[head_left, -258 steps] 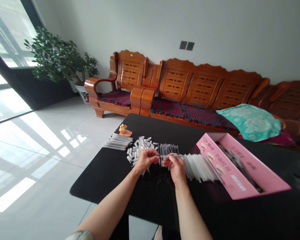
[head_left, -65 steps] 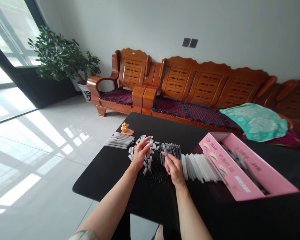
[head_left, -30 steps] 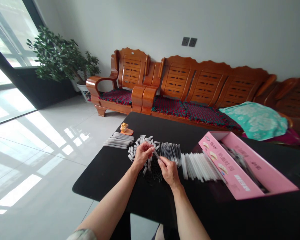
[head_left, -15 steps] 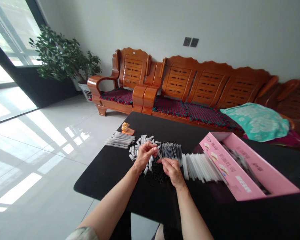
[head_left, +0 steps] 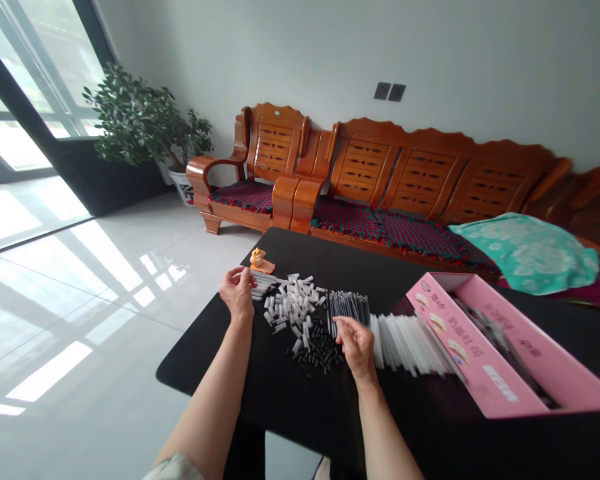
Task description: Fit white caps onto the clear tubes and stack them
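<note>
Holding my left hand (head_left: 237, 291) half-curled by seemingly finished pens (head_left: 266, 285), eleven o'clock; right hand (head_left: 357, 341) curled, both grips unclear; loose refills (head_left: 349, 307), barrels (head_left: 413, 343) remain, one o'clock.

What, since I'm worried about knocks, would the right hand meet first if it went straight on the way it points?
Probably the row of thin dark sticks just ahead of the right hand; whether it would touch or pass over them is unclear.

Both bare forearms (head_left: 207, 400) extend forward, the left hand (head_left: 237, 291) farther out, the right hand (head_left: 356, 349) loosely curled.
</note>
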### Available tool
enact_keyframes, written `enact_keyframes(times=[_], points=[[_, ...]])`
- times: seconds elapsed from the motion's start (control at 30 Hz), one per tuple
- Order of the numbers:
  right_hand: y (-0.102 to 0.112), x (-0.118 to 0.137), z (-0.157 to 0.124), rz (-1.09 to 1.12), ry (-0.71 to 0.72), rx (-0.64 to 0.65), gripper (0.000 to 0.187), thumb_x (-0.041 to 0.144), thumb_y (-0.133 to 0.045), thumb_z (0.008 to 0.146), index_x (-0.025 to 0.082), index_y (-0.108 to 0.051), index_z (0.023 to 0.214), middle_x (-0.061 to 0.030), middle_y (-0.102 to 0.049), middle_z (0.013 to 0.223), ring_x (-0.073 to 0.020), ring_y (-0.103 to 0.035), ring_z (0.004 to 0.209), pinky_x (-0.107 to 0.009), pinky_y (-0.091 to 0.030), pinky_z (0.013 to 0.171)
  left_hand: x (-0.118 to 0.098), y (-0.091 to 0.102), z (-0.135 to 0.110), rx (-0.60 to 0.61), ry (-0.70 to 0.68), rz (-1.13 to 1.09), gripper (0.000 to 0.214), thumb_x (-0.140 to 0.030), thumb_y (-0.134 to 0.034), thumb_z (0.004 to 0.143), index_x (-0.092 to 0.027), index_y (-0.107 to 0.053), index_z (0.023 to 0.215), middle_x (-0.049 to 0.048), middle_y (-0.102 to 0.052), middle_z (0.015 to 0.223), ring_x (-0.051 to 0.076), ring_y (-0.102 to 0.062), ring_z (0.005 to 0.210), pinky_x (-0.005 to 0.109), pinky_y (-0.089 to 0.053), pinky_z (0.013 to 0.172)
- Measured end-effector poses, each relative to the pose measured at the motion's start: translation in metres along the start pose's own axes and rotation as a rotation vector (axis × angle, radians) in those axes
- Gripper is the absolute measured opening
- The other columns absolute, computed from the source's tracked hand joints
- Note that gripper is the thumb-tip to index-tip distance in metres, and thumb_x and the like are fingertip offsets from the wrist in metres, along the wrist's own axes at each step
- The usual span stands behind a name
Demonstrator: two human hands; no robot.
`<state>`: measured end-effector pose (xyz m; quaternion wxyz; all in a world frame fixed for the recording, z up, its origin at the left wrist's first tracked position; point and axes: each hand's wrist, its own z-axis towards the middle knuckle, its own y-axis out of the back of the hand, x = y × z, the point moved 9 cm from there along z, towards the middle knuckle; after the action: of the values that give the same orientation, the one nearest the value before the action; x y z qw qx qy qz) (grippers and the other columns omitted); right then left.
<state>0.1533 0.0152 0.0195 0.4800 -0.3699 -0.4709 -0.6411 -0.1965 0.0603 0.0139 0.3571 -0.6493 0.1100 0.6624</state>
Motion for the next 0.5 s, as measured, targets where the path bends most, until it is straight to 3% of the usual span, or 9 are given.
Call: enact_keyframes(times=[0.1, 0.2, 0.37, 0.5], points=[[-0.003, 0.003, -0.001, -0.033, 0.018, 0.006, 0.038, 0.047, -0.056, 0.086, 0.013, -0.071, 0.093, 0.0015, -0.054, 0.054, -0.0126, -0.051, 0.046, -0.023, -0.04, 0.044, 0.004, 0.02, 0.032, -0.077, 0.027, 0.237, 0.032, -0.041, -0.06, 0.077, -0.014, -0.061, 0.095, 0.0001, -0.063, 0.063, 0.015, -0.064, 0.054, 0.025, -0.053, 0.054], [-0.004, 0.003, -0.001, -0.043, 0.023, 0.005, 0.037, 0.047, -0.056, 0.087, 0.014, -0.071, 0.092, 0.0017, -0.054, 0.053, -0.0131, -0.052, 0.046, -0.023, -0.041, 0.044, 0.007, 0.024, 0.053, -0.065, 0.044, 0.378, 0.029, -0.038, -0.059, 0.076, -0.015, -0.063, 0.093, 0.0013, -0.065, 0.062, 0.016, -0.066, 0.053, 0.025, -0.053, 0.053], [-0.003, 0.004, -0.001, -0.059, 0.05, 0.001, 0.036, 0.046, -0.055, 0.087, 0.014, -0.071, 0.09, 0.0015, -0.053, 0.052, -0.0139, -0.053, 0.048, -0.023, -0.042, 0.047, 0.009, 0.019, 0.068, 0.013, 0.038, 0.573, 0.018, -0.031, -0.061, 0.073, -0.015, -0.065, 0.081, 0.0035, -0.066, 0.06, 0.018, -0.064, 0.049, 0.028, -0.051, 0.052], [0.0, 0.007, -0.001, -0.088, 0.071, -0.025, 0.037, 0.047, -0.055, 0.087, 0.014, -0.071, 0.088, 0.0018, -0.053, 0.05, -0.014, -0.053, 0.047, -0.024, -0.042, 0.048, 0.002, 0.022, 0.07, 0.021, -0.002, 0.672, 0.01, -0.025, -0.062, 0.071, -0.015, -0.065, 0.075, 0.0065, -0.067, 0.063, 0.021, -0.066, 0.06, 0.032, -0.052, 0.062]])
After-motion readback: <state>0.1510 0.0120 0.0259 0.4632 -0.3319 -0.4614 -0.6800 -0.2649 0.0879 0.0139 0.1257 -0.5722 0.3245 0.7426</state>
